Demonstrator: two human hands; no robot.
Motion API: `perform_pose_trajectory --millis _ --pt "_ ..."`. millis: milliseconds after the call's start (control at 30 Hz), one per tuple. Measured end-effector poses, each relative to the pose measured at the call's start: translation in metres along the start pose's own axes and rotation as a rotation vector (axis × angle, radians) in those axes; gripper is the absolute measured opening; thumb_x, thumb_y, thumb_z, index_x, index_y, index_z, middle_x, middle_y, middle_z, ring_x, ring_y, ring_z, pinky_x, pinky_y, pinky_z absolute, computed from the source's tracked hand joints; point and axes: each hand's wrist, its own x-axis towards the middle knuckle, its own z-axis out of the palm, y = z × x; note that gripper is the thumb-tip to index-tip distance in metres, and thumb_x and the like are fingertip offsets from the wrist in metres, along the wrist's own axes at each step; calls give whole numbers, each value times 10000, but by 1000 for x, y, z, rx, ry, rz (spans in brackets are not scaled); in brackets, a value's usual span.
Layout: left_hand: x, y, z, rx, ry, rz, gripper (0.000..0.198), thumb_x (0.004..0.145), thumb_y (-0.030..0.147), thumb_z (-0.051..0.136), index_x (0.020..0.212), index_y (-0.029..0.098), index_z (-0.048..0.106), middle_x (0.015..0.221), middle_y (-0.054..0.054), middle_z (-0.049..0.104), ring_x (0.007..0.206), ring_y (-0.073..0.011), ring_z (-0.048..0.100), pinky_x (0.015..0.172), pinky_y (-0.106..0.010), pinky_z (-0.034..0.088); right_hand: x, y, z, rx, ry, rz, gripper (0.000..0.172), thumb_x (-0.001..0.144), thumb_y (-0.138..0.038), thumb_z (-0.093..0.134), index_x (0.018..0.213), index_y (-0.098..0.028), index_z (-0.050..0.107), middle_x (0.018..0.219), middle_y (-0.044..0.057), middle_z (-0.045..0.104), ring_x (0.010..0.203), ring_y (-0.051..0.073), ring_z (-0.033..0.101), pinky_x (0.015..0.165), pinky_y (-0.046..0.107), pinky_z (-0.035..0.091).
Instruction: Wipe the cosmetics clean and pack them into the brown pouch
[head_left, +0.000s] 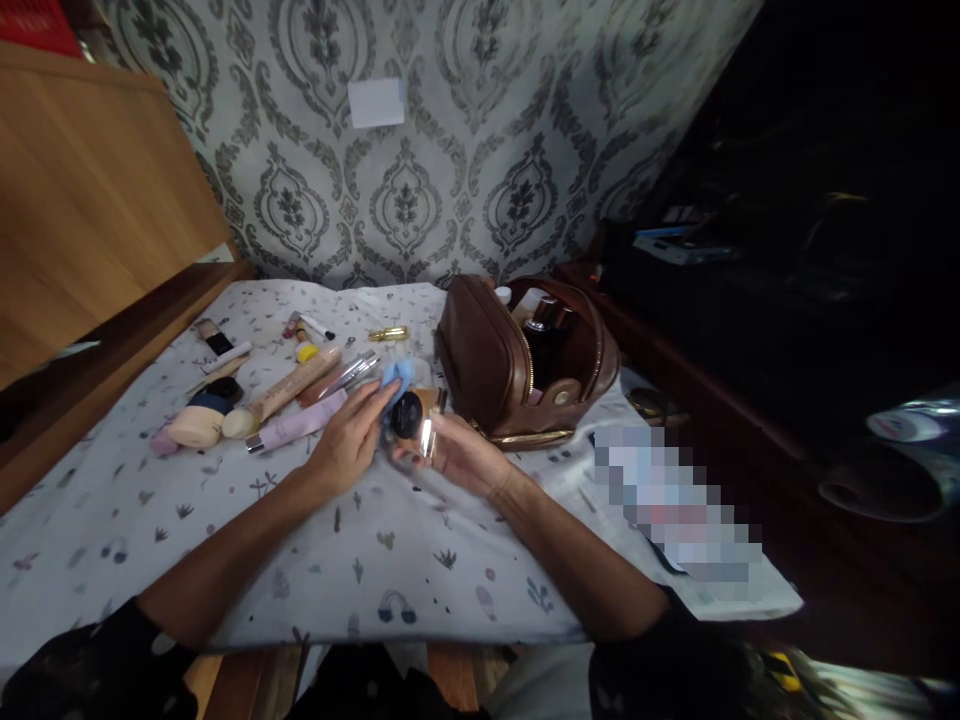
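My right hand [469, 455] holds a small glass foundation bottle [426, 410] with a black cap, tilted, above the cloth. Close beside it, my left hand [352, 440] pinches a light blue cloth [397, 380] near the black cap; whether cloth and cap touch I cannot tell. To the left of my hands lie a lilac tube [298, 425], a silver-ended tube [349, 375] and a beige tube [292, 385]. Just behind the bottle, to the right, stands a brown makeup bag [487, 360], unzipped, with bottles inside.
A patterned white cloth [337, 580] covers the table. Several cosmetics, among them a round beige container [196, 425], lie on the left. A gold vial [388, 333] lies at the back. A blurred-out flat object [675, 510] rests at the right edge. A wooden panel [97, 200] rises at left.
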Motion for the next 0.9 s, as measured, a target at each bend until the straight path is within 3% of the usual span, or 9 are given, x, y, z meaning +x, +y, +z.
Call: perform_pose_trajectory --millis 200,367,567,767,900 --pt "0 2 2 -75 -28 -74 421 1000 193 386 1399 204 523 1111 -93 662 1035 -191 641 940 -340 528 4 0 -4 39 64 -131 470 743 -509 808 1046 -169 690 915 39 762 869 181 739 774 250 588" --pt "4 3 -3 -175 -26 -275 395 982 323 448 1303 151 602 1199 -129 684 1101 -250 640 1008 -405 497 6 2 -6 41 61 -159 466 749 -522 801 1031 -176 668 908 48 769 859 193 752 659 217 584" --pt "9 6 -2 -604 -113 -571 481 935 499 547 1295 186 615 1286 -86 671 1208 -258 602 1072 -361 452 9 4 -8 -10 73 -174 518 699 -561 821 1002 -181 640 850 27 756 693 155 739 599 215 572" --pt "8 1 7 -1033 -28 -827 533 781 489 758 1198 165 684 1075 -93 752 956 -234 705 795 -275 558 10 3 -8 -143 188 -215 528 660 -620 811 819 -154 620 648 -21 672 512 91 642 458 160 468" --pt "10 0 6 -1087 58 -912 530 667 462 853 1081 154 731 959 -78 772 820 -203 717 673 -226 552 5 -4 -3 -251 212 -243 527 677 -613 797 889 -157 638 645 -39 643 461 62 553 423 164 408"
